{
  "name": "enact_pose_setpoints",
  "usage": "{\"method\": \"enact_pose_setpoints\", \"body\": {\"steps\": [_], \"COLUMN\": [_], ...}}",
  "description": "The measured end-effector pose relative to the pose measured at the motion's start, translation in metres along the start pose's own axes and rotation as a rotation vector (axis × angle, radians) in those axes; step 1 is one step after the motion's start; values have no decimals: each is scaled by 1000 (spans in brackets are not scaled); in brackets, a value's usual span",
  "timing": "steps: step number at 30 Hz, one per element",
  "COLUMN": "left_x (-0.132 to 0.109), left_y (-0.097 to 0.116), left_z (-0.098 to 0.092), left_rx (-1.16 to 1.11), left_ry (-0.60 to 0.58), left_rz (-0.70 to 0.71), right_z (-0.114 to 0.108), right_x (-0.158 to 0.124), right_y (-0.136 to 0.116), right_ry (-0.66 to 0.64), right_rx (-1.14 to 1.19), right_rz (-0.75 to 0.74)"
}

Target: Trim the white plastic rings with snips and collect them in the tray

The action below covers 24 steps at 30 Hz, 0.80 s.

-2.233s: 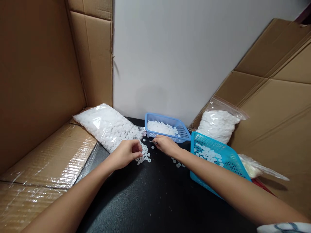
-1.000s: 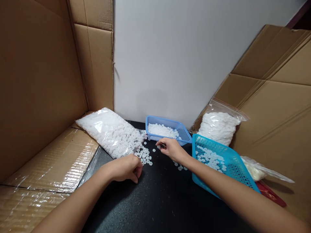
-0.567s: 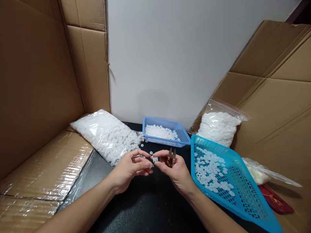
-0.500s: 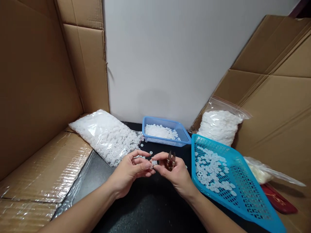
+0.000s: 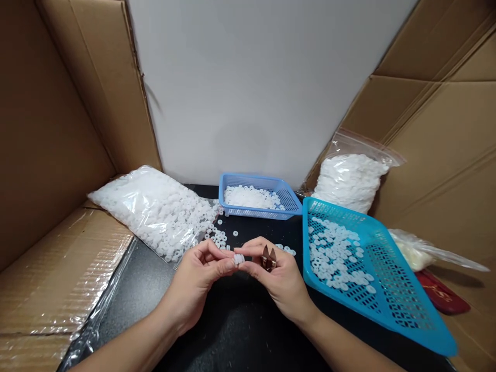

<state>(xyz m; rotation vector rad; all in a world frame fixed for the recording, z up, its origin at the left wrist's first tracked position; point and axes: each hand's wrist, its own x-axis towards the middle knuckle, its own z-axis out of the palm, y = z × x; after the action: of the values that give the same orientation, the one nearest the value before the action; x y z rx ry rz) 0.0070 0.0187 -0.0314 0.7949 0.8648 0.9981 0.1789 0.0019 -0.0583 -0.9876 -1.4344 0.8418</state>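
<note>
A short stack of small white plastic rings [image 5: 238, 259] is pinched between both hands above the black table. My left hand [image 5: 199, 271] is closed, thumb and fingertips gripping the stack's left side. At the other side, the thumb and forefinger of my right hand [image 5: 281, 276] press on the rings. A pair of thread snips [image 5: 268, 258] is also held in my right hand, blades pointing up. Just beyond the fingers lie loose white rings [image 5: 220, 238] on the table, with several more to the right of my right hand.
A clear bag of white rings [image 5: 155, 206] spills at left. A small blue basket [image 5: 263, 212] and a larger turquoise basket [image 5: 321, 281] hold rings. A second stuffed bag [image 5: 346, 178] leans at back right, near a red item [image 5: 442, 293]. Cardboard [image 5: 445, 165] stands at both sides.
The head view has tilted and shifted slightly, so the scene sits higher. My fingers have drawn closer together on the stack of rings. The snips remain in my right hand.
</note>
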Motion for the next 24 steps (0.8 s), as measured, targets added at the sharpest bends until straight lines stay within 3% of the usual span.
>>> {"method": "enact_pose_setpoints", "body": {"steps": [13, 18, 24], "left_x": [-3, -3, -4], "left_y": [-6, -7, -7], "left_z": [5, 6, 8], "left_rx": [71, 22, 2], "left_ry": [45, 81, 49], "left_rz": [21, 15, -17], "right_z": [5, 6, 3], "right_x": [-8, -10, -7], "right_y": [0, -1, 1], "right_ry": [63, 76, -5], "right_rx": [-105, -129, -81], "right_rz": [-139, -122, -81]}}
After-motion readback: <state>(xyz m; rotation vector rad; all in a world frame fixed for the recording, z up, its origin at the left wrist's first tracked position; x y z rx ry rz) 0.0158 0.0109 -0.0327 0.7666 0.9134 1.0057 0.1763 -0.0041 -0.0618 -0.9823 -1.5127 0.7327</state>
